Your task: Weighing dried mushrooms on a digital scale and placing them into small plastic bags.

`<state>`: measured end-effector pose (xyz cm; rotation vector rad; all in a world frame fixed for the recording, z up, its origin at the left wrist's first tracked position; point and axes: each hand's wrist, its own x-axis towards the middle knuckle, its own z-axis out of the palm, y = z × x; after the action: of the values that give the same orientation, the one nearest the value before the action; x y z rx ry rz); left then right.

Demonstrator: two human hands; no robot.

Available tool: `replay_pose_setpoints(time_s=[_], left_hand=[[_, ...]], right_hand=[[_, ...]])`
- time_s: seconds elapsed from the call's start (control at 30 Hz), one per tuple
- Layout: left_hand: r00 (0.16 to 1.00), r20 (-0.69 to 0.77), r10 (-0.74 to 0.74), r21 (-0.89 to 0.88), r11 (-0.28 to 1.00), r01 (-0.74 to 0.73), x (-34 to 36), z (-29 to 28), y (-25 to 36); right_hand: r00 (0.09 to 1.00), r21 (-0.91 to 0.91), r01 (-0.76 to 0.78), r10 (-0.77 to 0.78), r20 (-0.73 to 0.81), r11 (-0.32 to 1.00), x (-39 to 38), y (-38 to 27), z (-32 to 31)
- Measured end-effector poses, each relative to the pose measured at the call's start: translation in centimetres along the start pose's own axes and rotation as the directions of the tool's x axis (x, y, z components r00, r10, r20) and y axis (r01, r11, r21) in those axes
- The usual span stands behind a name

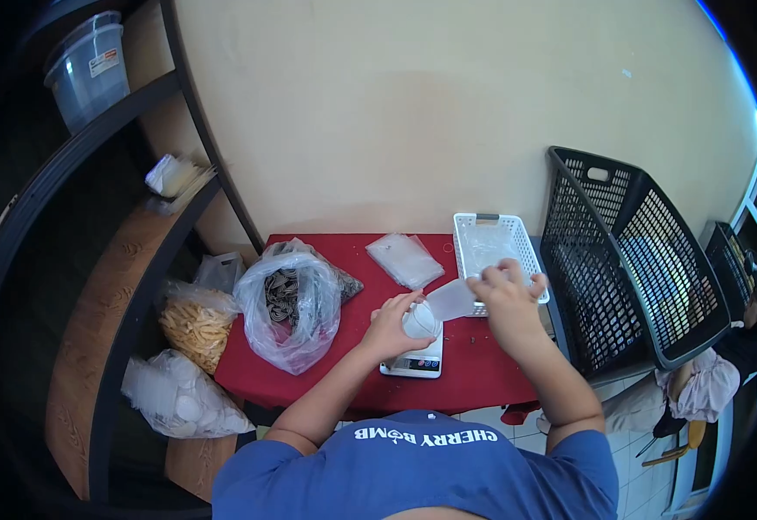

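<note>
A small white digital scale point(411, 368) rests near the front of the red-covered table. My left hand point(389, 331) curls round a white round cup point(420, 321) over the scale's platform; whether the cup touches the platform I cannot tell. To the right, my right hand point(510, 303) is raised with its fingers bent, gripping the end of a translucent plastic bag point(453, 301). The other end of this bag reaches the cup beside my left fingertips. Behind my hands lies a stack of clear plastic bags point(405, 260).
A large clear bag of dark ridged pieces point(296, 321) stands open at left. A white basket point(530, 260) sits at the back right, beside a large black crate point(647, 260). Bags of pale snacks point(195, 325) and white discs point(183, 403) fill the left shelf. Another person point(699, 381) is far right.
</note>
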<state>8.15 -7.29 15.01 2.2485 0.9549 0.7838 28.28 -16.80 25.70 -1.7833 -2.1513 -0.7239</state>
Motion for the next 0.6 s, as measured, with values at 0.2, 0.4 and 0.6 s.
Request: replay_pose_setpoints(time_s=[0.2,0.4,0.6], left_hand=[[0.984,0.145,0.107,0.275,0.951,-0.144,3.9,-0.8,-0.2],[0.8,0.6,0.011,0.387,0.871,-0.302,8.5,2.0,-1.5],[0.981,0.187,0.056,0.456,0.879,-0.137,3.4,-2.5,-4.6]], right_hand=[[0.905,0.166,-0.396,0.415,-0.097,0.903,-3.3,3.0,-0.2],[0.852,0.203,-0.509,0.524,-0.023,0.837,-7.1,3.9,2.2],[0.833,0.252,-0.552,0.533,0.145,0.795,-6.8,2.1,3.8]])
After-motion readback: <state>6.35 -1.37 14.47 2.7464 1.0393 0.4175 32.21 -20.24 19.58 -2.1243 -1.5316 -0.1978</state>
